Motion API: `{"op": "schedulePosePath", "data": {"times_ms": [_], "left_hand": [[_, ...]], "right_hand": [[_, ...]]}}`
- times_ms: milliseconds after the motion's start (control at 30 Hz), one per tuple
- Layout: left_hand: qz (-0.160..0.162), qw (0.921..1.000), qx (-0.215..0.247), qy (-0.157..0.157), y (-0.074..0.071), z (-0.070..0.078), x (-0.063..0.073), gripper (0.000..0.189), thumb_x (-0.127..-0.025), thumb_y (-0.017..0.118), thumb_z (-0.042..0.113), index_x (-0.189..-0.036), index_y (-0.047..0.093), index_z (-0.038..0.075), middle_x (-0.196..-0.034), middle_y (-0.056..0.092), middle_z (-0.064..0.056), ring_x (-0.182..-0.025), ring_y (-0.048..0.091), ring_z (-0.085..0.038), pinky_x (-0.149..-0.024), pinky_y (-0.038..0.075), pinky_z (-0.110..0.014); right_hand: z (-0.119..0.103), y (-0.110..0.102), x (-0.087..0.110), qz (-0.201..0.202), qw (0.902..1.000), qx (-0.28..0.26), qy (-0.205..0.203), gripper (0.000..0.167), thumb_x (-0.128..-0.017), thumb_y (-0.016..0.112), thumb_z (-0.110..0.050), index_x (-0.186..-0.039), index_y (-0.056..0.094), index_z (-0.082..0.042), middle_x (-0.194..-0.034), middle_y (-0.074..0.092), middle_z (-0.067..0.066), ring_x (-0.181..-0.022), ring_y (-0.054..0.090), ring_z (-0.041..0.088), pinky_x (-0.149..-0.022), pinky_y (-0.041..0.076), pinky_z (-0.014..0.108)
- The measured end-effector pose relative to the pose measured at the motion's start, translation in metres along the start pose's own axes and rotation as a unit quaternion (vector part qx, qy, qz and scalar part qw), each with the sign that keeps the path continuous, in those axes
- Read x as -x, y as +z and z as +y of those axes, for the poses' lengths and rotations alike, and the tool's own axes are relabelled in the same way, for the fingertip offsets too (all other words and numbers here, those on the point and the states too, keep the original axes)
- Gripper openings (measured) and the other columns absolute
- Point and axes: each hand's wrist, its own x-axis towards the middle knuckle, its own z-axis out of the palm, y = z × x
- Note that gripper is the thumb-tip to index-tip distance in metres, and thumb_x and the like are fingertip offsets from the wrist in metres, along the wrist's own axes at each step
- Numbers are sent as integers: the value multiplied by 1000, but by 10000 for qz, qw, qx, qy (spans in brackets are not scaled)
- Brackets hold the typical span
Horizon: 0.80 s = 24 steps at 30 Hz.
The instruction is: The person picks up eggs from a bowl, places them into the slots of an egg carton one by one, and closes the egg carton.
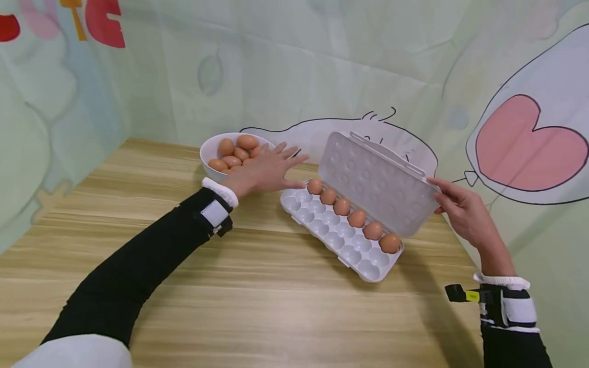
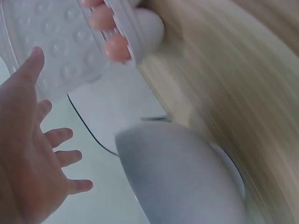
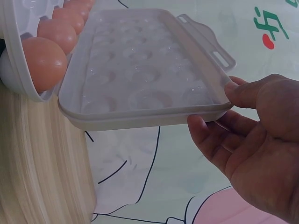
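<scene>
A white plastic egg tray [image 1: 331, 232] lies at an angle on the table, one row of brown eggs [image 1: 356, 218] along its hinge side and its other cups bare. Its translucent lid [image 1: 375, 181] stands raised, tilted back. My right hand [image 1: 469, 214] pinches the lid's right corner between thumb and fingers, as the right wrist view shows up close on the lid [image 3: 140, 70]. With fingers spread, my left hand [image 1: 264, 171] hovers between the tray and a white bowl [image 1: 207, 153], overlapping the bowl's right side. Several brown eggs [image 1: 232, 161] fill that bowl. Nothing is in the left palm [image 2: 32, 177].
The wooden table [image 1: 257, 306] runs back to a printed cloth backdrop [image 1: 285, 66] that also closes in both sides. The bowl stands near the table's back edge. Beside the right hand, the backdrop carries a pink heart drawing [image 1: 529, 143].
</scene>
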Motion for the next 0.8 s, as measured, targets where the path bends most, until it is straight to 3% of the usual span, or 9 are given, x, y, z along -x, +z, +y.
{"op": "schedulePosePath", "data": {"times_ms": [200, 367, 567, 700, 800], "left_hand": [[-21, 9990, -86, -441, -6, -45, 1, 79, -102, 49, 62, -165, 27, 19, -168, 23, -20, -153, 17, -46, -119, 17, -65], [5, 9965, 223, -802, -10, -72, 4, 68, -106, 51, 45, -164, 30, 17, -166, 28, -18, -152, 26, -38, -117, 28, -60], [14, 9918, 873, -929, -11, -90, 3, 65, -103, 56, 30, -161, 36, 10, -159, 40, -16, -148, 33, -33, -119, 28, -49], [-123, 9808, 1468, -1279, -9, -95, 0, 63, -102, 60, 25, -159, 39, 11, -154, 47, -14, -136, 45, -31, -115, 33, -47], [-176, 9757, 1531, -1558, -7, -93, -3, 59, -101, 56, 24, -157, 44, 15, -152, 50, -12, -127, 49, -29, -109, 37, -50]], "right_hand": [[-2, -2, 2, 18, 10000, 49, 61, 41, -106, 51, 1, -147, 54, 2, -128, 62, 30, -84, 61, 5, -71, 49, 9], [-3, -3, 4, 22, 10000, 31, 72, 41, -106, 51, 1, -147, 54, 2, -128, 62, 30, -84, 61, 4, -71, 50, 9], [-3, -2, 4, 44, 10000, 52, 31, 40, -106, 51, 1, -146, 55, 2, -128, 63, 29, -85, 61, 3, -71, 49, 9], [-5, -2, 5, 35, 10000, 46, 59, 40, -106, 51, 1, -146, 55, 2, -128, 62, 29, -85, 60, 3, -71, 50, 9], [-6, -2, 5, 33, 10000, 44, 60, 41, -106, 51, 1, -146, 54, 2, -129, 62, 29, -85, 60, 4, -72, 50, 9]]}}
